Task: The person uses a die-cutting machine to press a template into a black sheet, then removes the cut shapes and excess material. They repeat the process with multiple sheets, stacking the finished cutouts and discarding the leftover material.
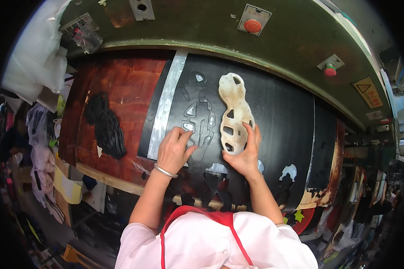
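My right hand point(245, 154) grips the lower end of a cream, sole-shaped cutting die point(233, 96), thumb on its near edge and fingers on its right side. The die has several holes and lies on a black sheet point(278, 116). To its left, sole-shaped cut lines and openings point(200, 125) show in the sheet, some with pale material visible through them. My left hand point(173, 148) is over the lower left of these cuts, its fingers bent and its thumb apart from the index finger. Nothing shows between them. A metal bangle point(165, 171) circles my left wrist.
Black cut pieces point(104, 123) lie stacked on the reddish-brown board point(137, 80) at left. A pale strip point(168, 98) runs beside the sheet. Cut-outs point(217, 169) line its near edge. Behind stands a green machine beam point(197, 22) with a red button point(252, 25).
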The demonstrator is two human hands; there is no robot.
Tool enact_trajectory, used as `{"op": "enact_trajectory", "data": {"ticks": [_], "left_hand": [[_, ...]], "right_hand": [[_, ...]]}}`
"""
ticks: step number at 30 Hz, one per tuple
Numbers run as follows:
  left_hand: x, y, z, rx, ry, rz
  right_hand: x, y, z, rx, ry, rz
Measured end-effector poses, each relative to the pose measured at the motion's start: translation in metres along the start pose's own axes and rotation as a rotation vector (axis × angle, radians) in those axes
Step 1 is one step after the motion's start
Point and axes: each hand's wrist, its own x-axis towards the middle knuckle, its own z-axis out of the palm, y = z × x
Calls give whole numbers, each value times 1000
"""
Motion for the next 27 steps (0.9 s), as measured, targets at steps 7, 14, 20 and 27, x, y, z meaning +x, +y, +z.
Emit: {"op": "enact_trajectory", "data": {"ticks": [7,14,20,27], "left_hand": [[9,-8,19,135,53,77],[88,-40,35,158,96,-46],[100,-59,6,-141,296,-507],[66,-67,14,211,227,-385]], "right_hand": [[13,5,12,-66,61,-82],[63,13,3,-75,-11,-80],[132,64,-84,203,348,167],[229,98,-172,-444,781,-14]]}}
